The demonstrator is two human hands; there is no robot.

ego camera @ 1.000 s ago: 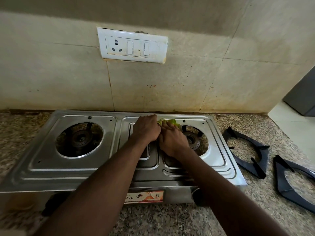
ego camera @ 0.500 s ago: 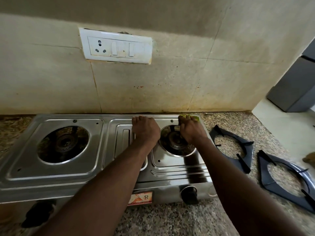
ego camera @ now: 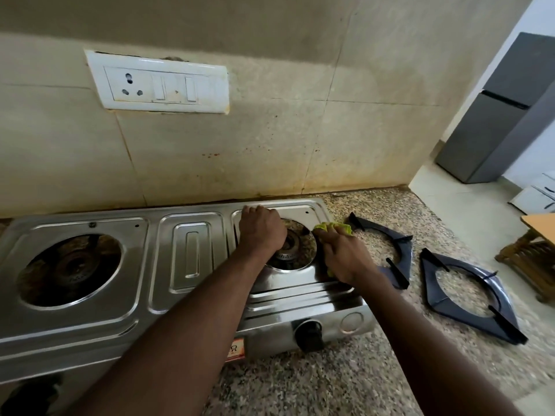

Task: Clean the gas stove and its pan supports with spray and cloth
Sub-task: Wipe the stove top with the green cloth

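A two-burner steel gas stove (ego camera: 186, 259) stands on a speckled granite counter against the wall, its pan supports taken off. My left hand (ego camera: 260, 229) rests palm down on the top by the right burner (ego camera: 292, 247), fingers reaching the back rim. My right hand (ego camera: 342, 256) holds a yellow-green cloth (ego camera: 333, 228) against the stove's right edge strip. Two dark pan supports lie on the counter to the right, one near the stove (ego camera: 390, 250), one farther out (ego camera: 471, 295). No spray bottle is in view.
The left burner (ego camera: 72, 268) sits open. A black knob (ego camera: 309, 334) is on the stove's front. A white switch plate (ego camera: 159, 82) hangs on the stained wall. Past the counter's right end stand a grey fridge (ego camera: 495, 115) and a wooden stool (ego camera: 537, 253).
My right hand has carried the cloth from the middle back of the stove, past the back right corner, down along the right edge. My left hand shifted right to the right burner.
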